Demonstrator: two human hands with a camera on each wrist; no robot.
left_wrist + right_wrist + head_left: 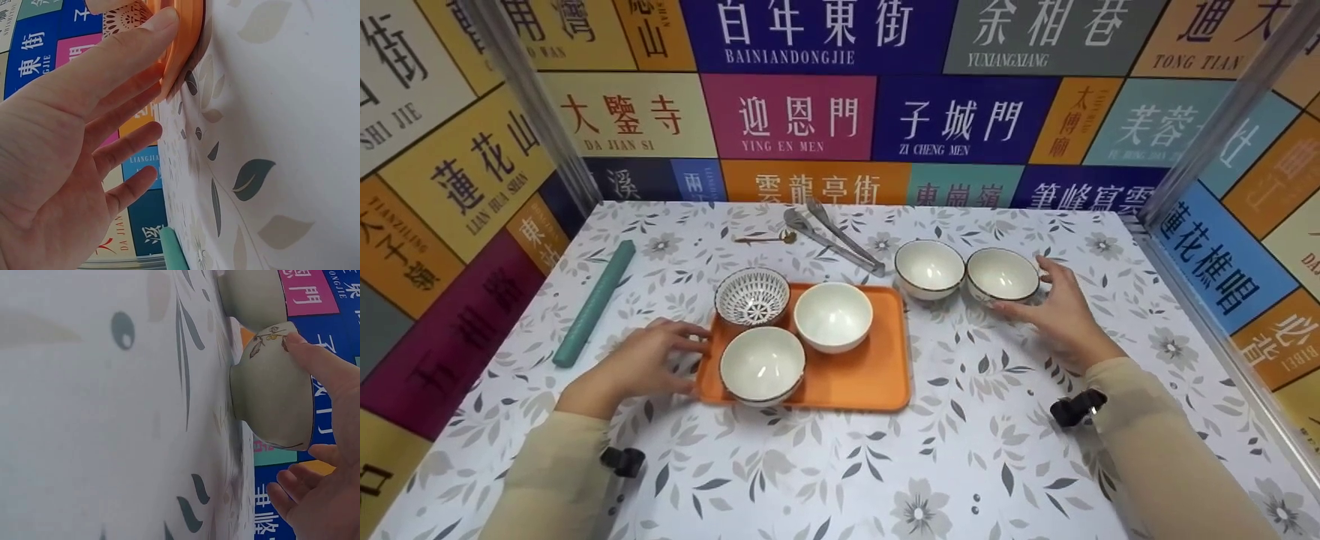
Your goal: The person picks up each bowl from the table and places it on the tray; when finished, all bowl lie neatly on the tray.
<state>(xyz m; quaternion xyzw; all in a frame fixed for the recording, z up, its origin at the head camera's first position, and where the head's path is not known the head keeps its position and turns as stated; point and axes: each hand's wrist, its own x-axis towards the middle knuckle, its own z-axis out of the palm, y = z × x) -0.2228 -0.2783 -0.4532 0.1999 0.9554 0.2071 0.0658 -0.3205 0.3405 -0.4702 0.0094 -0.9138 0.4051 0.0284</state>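
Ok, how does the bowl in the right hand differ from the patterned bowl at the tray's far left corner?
The held bowl is plain cream inside; the patterned bowl has dark marks all round its inside. The held bowl stands on the tablecloth, the patterned bowl on the orange tray. The right hand grips the held bowl; no hand grips the patterned bowl. Both are round and upright.

Glossy ceramic bowls (pixel 1003 276), plastic tray (pixel 866 371)
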